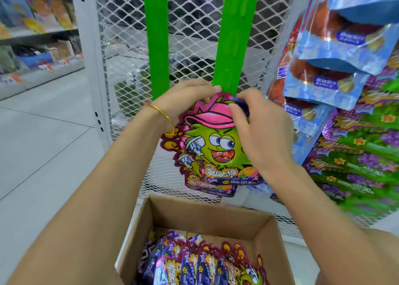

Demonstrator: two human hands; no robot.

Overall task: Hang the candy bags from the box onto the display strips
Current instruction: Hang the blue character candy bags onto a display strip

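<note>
open floor lies to the left. between the left strip and right strip the mesh panel shows bare — a gap up its whole height. the left hand, right hand and held candy bag cover the right strip's lower end. blue bags crowd close on the right; below, the box stands at the mesh foot.

A candy bag is held with its top at the lower end of the right green display strip. The left hand grips its upper left edge and the right hand pinches its upper right edge. Below, more candy bags stand packed along the near side of the cardboard box.
</note>
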